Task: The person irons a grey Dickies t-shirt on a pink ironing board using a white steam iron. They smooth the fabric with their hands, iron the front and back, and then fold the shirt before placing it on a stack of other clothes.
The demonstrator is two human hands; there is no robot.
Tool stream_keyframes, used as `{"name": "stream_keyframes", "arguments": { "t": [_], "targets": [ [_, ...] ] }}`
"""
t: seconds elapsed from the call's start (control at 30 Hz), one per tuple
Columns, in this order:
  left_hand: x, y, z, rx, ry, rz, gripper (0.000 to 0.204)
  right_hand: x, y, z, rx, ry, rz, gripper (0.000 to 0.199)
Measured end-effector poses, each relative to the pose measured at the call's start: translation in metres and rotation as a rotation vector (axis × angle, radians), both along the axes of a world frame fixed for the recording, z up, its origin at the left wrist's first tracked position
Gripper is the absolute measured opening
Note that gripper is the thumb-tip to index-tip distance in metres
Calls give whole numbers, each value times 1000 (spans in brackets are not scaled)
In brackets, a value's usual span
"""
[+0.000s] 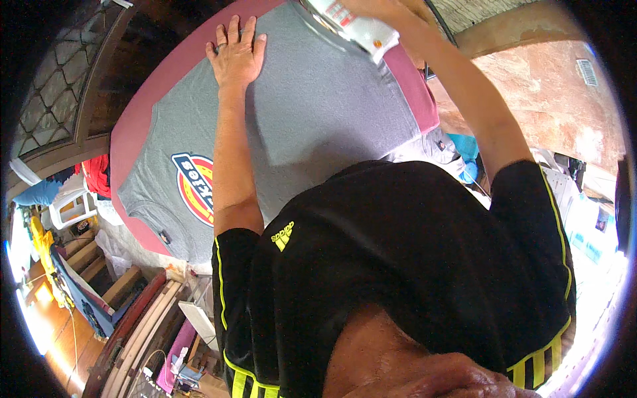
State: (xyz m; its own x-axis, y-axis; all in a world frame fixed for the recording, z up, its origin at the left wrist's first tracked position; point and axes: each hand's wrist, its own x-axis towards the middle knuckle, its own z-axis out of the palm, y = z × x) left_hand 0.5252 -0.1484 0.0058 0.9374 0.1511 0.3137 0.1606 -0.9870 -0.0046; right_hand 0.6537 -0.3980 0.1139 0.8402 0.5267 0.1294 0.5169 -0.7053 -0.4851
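A grey T-shirt [318, 99] with a colourful printed emblem lies spread over a maroon padded ironing board [156, 83]. My left hand [239, 58] rests flat on the shirt near the board's far edge, fingers spread, a ring on one of them. At the top of the picture, my right hand [385, 9] is closed on a white clothes iron [361, 32], partly cut off by the picture's edge. The iron's metal rim sits over the grey cloth near the hem end. My right fingers are mostly out of sight at the rim.
Dark shelving with a lattice panel [63, 73] stands at the far left. A white plastic stool [73, 211] and red cloth [97, 176] are beside the board's left end. More grey cloth [431, 147] and a blue item [468, 171] lie at the right, near a stained wall [551, 99].
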Motion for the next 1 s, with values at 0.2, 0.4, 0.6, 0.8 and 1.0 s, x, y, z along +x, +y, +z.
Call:
{"name": "stream_keyframes", "arguments": {
  "t": [0.2, 0.4, 0.6, 0.8, 1.0],
  "targets": [
    [2, 5, -4, 34, -45, -21, 54, 32, 32, -1, 48, -39, 67, 53],
    [2, 5, -5, -8, -60, -32, 54, -72, -39, -1, 35, -46, 250, 46],
    [0, 4, -2, 9, -54, -43, 55, -109, -104, -1, 145, -36, 105, 38],
    [2, 1, -4, 30, -51, 9, 55, -63, -50, 8, 176, 79, 215, 42],
    [-30, 45, 4, -102, -160, -105, 48, 1, 25, 8, 62, 107, 235, 45]
  ]
}}
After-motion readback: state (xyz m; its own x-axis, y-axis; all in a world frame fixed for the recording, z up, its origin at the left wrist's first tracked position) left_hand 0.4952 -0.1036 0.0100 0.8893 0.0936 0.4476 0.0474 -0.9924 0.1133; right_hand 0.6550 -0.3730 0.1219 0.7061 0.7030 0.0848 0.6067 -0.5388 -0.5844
